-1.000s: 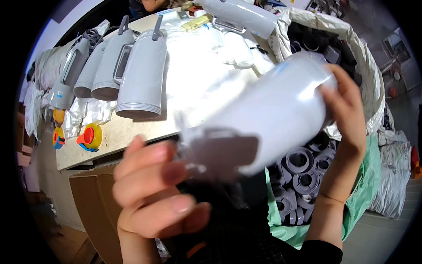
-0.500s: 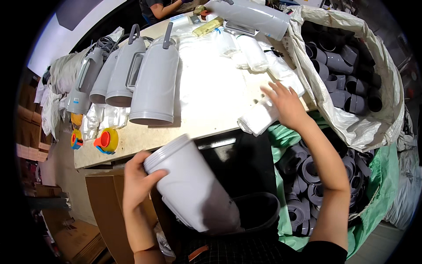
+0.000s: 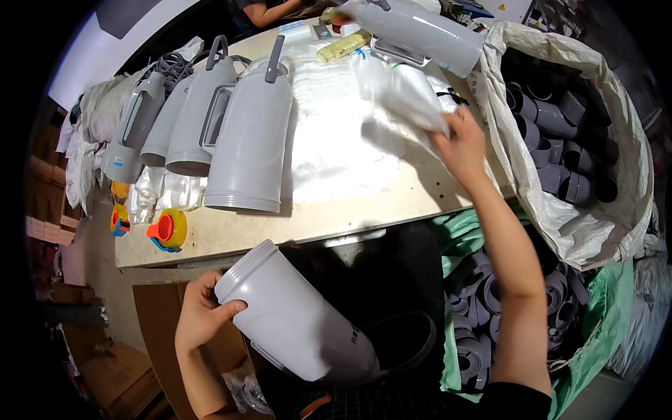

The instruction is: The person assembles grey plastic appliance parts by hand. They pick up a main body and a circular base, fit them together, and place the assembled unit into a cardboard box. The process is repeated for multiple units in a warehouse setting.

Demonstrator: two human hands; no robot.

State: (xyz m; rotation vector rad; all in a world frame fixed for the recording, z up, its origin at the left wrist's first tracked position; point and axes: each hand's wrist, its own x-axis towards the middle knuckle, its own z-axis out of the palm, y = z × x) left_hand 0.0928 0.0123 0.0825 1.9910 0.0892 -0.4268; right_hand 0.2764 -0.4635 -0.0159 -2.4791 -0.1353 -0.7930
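My left hand point(image 3: 203, 311) grips the threaded rim end of a grey plastic jug point(image 3: 294, 322), thumb on the outside and fingers curled behind. The jug lies tilted over my lap, its far end toward my lower right; a dark loop-shaped handle point(image 3: 420, 343) shows at that end. Above the table's right side my right hand point(image 3: 462, 147) pinches the edge of a white plastic bag point(image 3: 413, 101), which is smeared by motion. Under and beside it lies a stack of thin white plastic bags point(image 3: 336, 133).
Several grey jugs point(image 3: 248, 140) stand at the table's left, near yellow-and-red caps point(image 3: 168, 229). Another jug point(image 3: 434, 35) lies at the back. Right: a white sack point(image 3: 493, 91) of grey pipe-like parts and a green sack point(image 3: 609, 315) of ring-shaped parts. A co-worker's arm point(image 3: 269, 12) shows behind.
My right hand has moved up and away with the white bag, lifting it off the table's front right. My left hand and the jug have shifted slightly left and down.
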